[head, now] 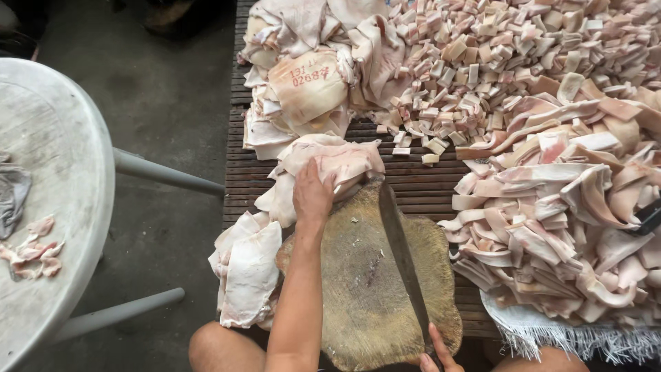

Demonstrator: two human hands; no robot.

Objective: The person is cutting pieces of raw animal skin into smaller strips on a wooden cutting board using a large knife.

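Your left hand (313,194) lies flat, fingers spread wide, on a slab of pale pork skin (330,165) that rests at the far edge of the round wooden chopping block (372,289); the palm presses down on it rather than closing around it. Your right hand (435,353) sits at the near edge of the block, closed around the handle of a long cleaver (403,255), though most of that hand is cut off by the bottom of the picture. The blade lies across the block, running from the near edge up to the far edge, its tip just beside the slab under your left hand.

Left of the block, touching its rim, lies a stack of folded skin pieces (248,272). Right of the block, a big heap of long cut strips (558,227) is piled. Beyond the block, across the dark slatted table (420,189), sit more uncut slabs (310,83) and a wide spread of small diced pieces (496,55). Well left of the block stands a round white table (62,207) with a few scraps (31,251) on it.
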